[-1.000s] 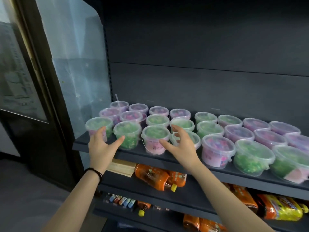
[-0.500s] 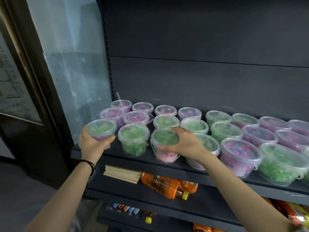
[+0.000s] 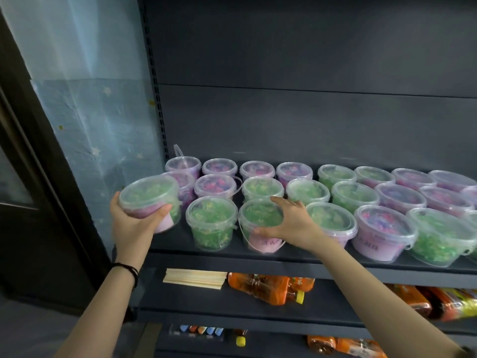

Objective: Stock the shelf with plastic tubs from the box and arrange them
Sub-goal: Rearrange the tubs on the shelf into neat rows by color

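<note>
Although the box named in the task is nowhere in the head view, the dark grey metal shelf (image 3: 258, 263) looks close to fully stocked. Clear round plastic tubs (image 3: 353, 197) with lipped lids stand in three rows from the left upright to the picture's right edge, most touching or just beside their neighbours. What is left, I judge, is mainly arranging.

The left hand (image 3: 134, 226) holds a green-filled clear tub with a pink paper label (image 3: 149, 200), lifted off the board and tilted at the left end of the front row. Its fingers (image 3: 162, 210) are curled under the front wall, the thumb behind the left side. An open spot shows beneath it, beside the next tub.

The right hand (image 3: 286, 223) wraps a standing front-row tub of green shreds (image 3: 260, 220). The thumb lies low by its pink label and the fingers (image 3: 281, 201) curve over the far rim.

The tubs are thin, glossy and translucent, slightly tapered, with slim bail handles. One thin clear handle (image 3: 178, 151) stands upright at the back left. Fillings read as green shreds or pink-purple bits, but exactly what they are I cannot tell. Such walls probably flex and slip a little under a grip.

On the lower shelf lie a bundle of pale wooden sticks (image 3: 193, 277) and orange plastic bottles (image 3: 265, 288).
</note>
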